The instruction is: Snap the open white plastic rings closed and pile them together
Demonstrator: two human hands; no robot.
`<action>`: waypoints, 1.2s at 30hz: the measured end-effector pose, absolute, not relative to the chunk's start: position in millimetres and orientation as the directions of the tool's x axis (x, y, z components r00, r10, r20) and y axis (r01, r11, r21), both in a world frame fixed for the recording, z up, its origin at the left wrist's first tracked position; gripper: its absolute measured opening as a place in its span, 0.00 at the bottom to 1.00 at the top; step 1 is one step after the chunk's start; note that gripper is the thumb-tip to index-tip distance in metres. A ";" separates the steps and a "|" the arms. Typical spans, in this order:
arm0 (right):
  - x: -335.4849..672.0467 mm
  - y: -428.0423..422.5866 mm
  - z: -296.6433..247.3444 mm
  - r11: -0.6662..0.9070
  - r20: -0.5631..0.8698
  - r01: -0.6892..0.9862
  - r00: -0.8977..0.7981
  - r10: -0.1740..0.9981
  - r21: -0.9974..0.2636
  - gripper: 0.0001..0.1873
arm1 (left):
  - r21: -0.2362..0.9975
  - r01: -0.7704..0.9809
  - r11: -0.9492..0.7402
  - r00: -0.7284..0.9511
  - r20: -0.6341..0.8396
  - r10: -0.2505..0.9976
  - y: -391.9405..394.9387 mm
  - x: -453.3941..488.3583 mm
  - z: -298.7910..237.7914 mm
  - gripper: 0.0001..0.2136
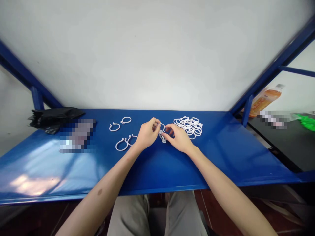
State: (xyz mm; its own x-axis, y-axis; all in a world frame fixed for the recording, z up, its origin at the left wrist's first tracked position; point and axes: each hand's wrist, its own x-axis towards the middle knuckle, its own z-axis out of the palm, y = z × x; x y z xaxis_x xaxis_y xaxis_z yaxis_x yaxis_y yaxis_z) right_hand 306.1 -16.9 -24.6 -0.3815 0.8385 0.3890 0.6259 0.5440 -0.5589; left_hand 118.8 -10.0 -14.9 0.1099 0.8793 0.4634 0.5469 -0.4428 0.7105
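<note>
In the head view, my left hand (148, 133) pinches a white plastic curtain ring (161, 125) between thumb and fingers, over the middle of the blue table. My right hand (180, 137) meets it from the other side, its thumb and forefinger at the ring's right end. A small white clip-like piece (162, 138) hangs below the ring between both hands; how it joins the ring is too small to tell. Right of my right hand lies a pile of white rings (188, 124). Several separate rings (114, 127) with small gaps lie left of my left hand.
The blue table (221, 157) ends at a pale wall behind. On the left are a black plastic bag (56, 118) and a blurred-out flat object (78, 136). Slanted blue frame bars stand at both sides. A bottle (267, 100) and green items (306, 121) sit on a dark surface at right.
</note>
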 end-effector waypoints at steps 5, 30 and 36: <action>307.6 -17.4 -27.9 0.533 0.398 0.605 -0.356 0.845 -0.592 0.12 | 0.708 0.556 -0.437 0.118 0.453 0.884 -11.8 119.1 -23.8 0.03; 312.7 -70.2 -49.1 0.549 0.638 0.629 -0.106 0.763 -0.551 0.14 | 0.328 0.913 -0.244 0.071 0.461 0.885 -72.1 103.3 -46.4 0.09; 314.8 -81.2 -47.5 0.480 0.577 0.531 0.021 0.816 -0.698 0.18 | 0.292 0.926 -0.238 0.044 0.544 0.838 -76.8 105.8 -44.7 0.13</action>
State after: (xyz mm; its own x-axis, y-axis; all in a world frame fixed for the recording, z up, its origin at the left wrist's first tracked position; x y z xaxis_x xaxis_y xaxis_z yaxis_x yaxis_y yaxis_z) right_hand 314.8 -81.2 -47.5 0.0205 0.8162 0.5774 0.5309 0.4804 -0.6981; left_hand 105.8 -76.8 -44.7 0.0436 0.8377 0.5444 0.9265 -0.2378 0.2917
